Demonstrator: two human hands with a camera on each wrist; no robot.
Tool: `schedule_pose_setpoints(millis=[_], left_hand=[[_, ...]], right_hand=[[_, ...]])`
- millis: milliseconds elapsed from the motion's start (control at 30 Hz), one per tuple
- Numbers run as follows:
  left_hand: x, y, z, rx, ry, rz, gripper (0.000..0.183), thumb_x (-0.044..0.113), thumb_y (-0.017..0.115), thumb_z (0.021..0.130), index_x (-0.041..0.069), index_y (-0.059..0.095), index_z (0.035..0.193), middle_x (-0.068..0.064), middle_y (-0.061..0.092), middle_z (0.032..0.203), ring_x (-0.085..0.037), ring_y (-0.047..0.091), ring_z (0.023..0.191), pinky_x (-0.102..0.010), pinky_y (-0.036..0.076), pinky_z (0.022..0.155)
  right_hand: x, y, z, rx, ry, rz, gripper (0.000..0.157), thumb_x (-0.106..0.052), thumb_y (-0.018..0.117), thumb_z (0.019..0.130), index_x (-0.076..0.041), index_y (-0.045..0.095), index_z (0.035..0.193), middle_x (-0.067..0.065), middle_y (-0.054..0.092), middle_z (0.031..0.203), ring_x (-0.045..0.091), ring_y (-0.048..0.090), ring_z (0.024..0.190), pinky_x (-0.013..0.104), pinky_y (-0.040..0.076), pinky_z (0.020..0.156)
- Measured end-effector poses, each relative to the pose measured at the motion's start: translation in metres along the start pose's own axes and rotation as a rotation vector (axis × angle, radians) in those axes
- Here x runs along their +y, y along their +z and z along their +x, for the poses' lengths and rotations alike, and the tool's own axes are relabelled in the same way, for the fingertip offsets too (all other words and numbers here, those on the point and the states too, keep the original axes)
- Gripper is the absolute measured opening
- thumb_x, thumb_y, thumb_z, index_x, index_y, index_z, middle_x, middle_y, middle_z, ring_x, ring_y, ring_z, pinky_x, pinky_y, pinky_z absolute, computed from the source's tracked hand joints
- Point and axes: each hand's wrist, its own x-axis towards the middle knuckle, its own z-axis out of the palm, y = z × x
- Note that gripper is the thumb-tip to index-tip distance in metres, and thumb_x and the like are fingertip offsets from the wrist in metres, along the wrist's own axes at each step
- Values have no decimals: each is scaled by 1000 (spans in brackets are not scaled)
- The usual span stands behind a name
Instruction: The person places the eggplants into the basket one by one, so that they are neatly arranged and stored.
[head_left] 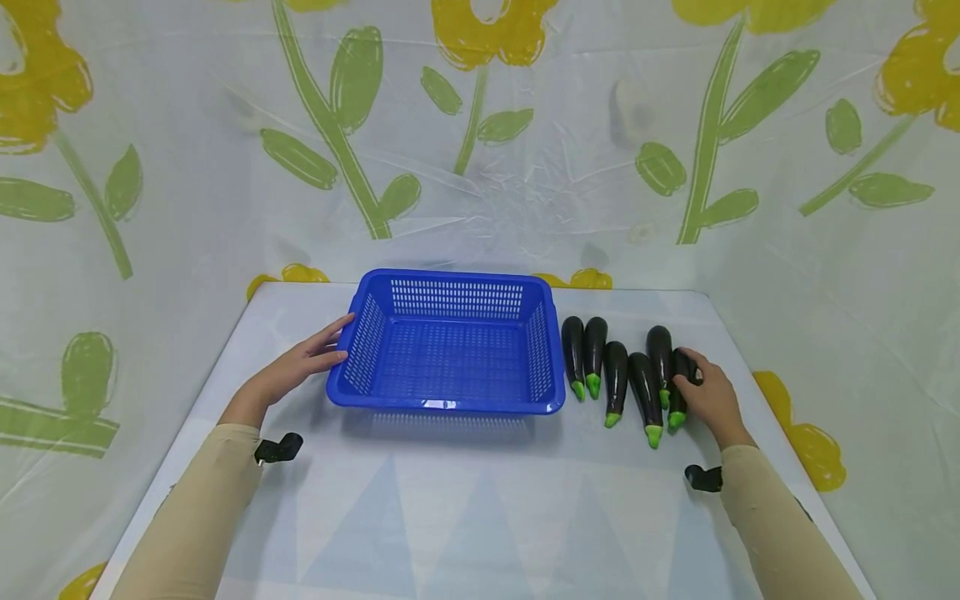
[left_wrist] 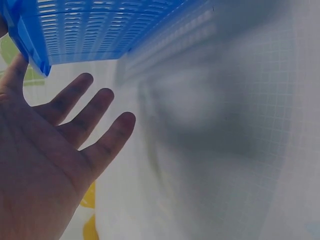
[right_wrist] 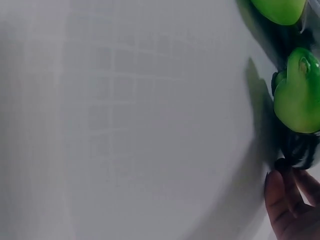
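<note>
A blue plastic basket (head_left: 450, 408) with slotted sides stands on the table, its inside bare. My left hand (head_left: 296, 367) touches its left rim with straight, spread fingers; in the left wrist view the palm (left_wrist: 40, 165) shows below the basket's wall (left_wrist: 90, 30). To the right of the basket lie several dark eggplants with green stem ends, such as one eggplant (head_left: 616, 379) near the middle of the group. My right hand (head_left: 712, 400) grips the rightmost eggplant (head_left: 678, 400) around its upper part. In the right wrist view its green stem end (right_wrist: 297, 100) shows beside my fingertips (right_wrist: 275, 190).
The white table (head_left: 480, 517) carries a pale blue triangle pattern. Behind it and at both sides hangs a curtain (head_left: 555, 192) with yellow flowers and green leaves. The basket's right rim is close to the leftmost eggplant (head_left: 573, 350).
</note>
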Motion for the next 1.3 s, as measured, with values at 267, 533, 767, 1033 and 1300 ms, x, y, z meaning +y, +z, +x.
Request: schedule_pose_setpoints(millis=[267, 533, 767, 1033, 1300], left_hand=[[-2, 1, 2, 5, -14, 10, 74, 50, 51, 102, 44, 9, 163, -17, 12, 169, -51, 16, 150, -80, 16, 110], [-4, 1, 2, 11, -22, 2, 74, 49, 52, 102, 45, 9, 163, -17, 13, 169, -50, 16, 151, -80, 16, 110], [-5, 1, 2, 10, -17, -9, 74, 47, 53, 103, 42, 11, 163, -18, 15, 168, -50, 16, 151, -79, 16, 111], [-6, 1, 2, 37, -3, -11, 75, 46, 56, 102, 40, 15, 164, -15, 16, 169, -48, 20, 151, -78, 17, 112], [-7, 4, 2, 61, 1, -5, 76, 47, 57, 101, 39, 15, 164, -16, 16, 169, -48, 21, 150, -78, 20, 111]], right_hand=[[-1, -2, -2, -17, 0, 0, 59, -29, 47, 105, -7, 32, 158, 43, 36, 145, 60, 41, 126, 74, 36, 103], [-3, -2, -4, -4, 1, 53, 58, -28, 46, 105, -5, 34, 157, 44, 35, 145, 58, 44, 123, 72, 40, 99], [-3, -1, -4, 28, 21, 87, 58, -26, 46, 105, -4, 34, 157, 40, 36, 145, 51, 47, 115, 66, 44, 94], [-7, -3, -3, 66, 21, 105, 58, -25, 46, 104, -7, 34, 158, 37, 37, 147, 48, 48, 113, 64, 46, 93], [-10, -3, 1, 84, -12, 119, 58, -26, 46, 104, -8, 34, 158, 36, 39, 147, 48, 51, 113, 62, 47, 92]])
